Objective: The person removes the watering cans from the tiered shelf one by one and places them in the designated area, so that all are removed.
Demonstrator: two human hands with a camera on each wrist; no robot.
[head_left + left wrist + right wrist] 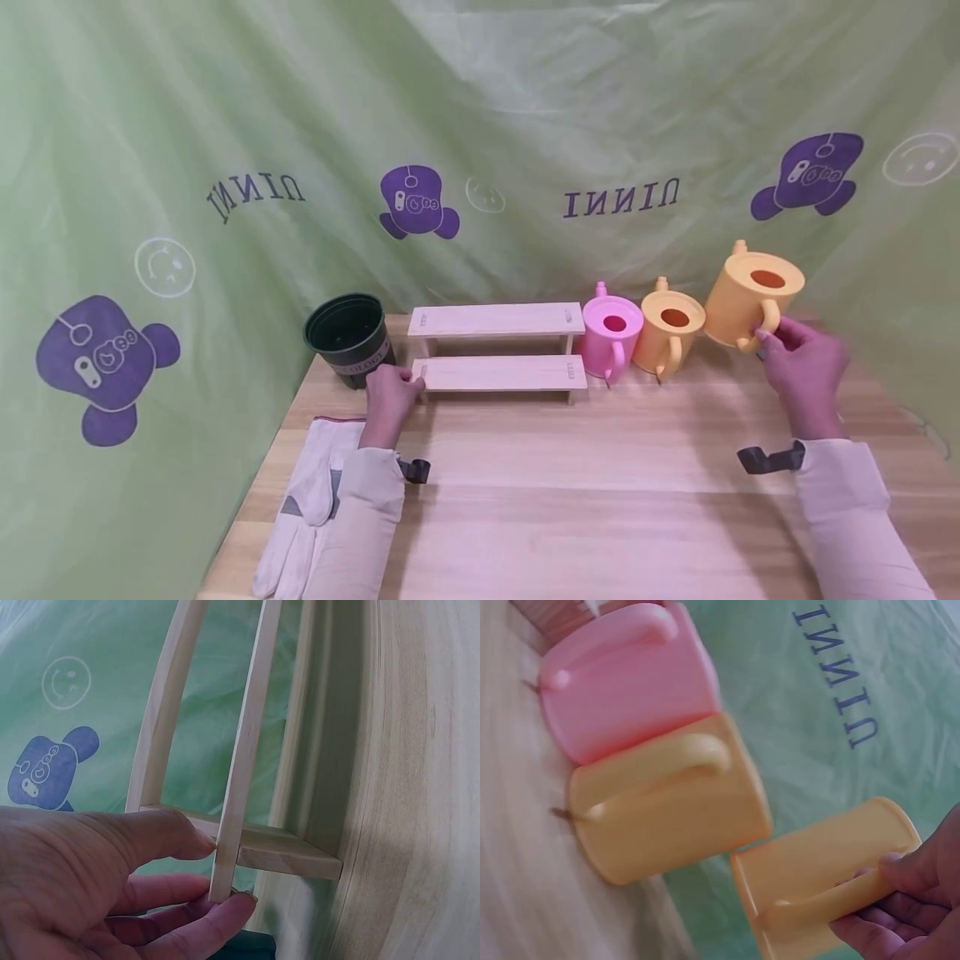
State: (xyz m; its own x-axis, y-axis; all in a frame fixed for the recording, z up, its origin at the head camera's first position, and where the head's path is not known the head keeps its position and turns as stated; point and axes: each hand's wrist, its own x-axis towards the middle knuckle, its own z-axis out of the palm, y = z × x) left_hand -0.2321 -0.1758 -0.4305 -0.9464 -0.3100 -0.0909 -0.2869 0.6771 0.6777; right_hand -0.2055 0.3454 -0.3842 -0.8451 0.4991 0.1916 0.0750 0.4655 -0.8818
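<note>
Green printed curtain [525, 125], wooden table [600, 500].

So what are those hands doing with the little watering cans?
A person sits at a wooden table. Their right hand holds the big yellow watering can by its handle, lifted and tilted. A smaller yellow can and a pink can stand in a row beside it. The left hand pinches the end of a two-step wooden shelf. A black pot stands behind that hand, and white gloves lie near the table's edge.
</note>
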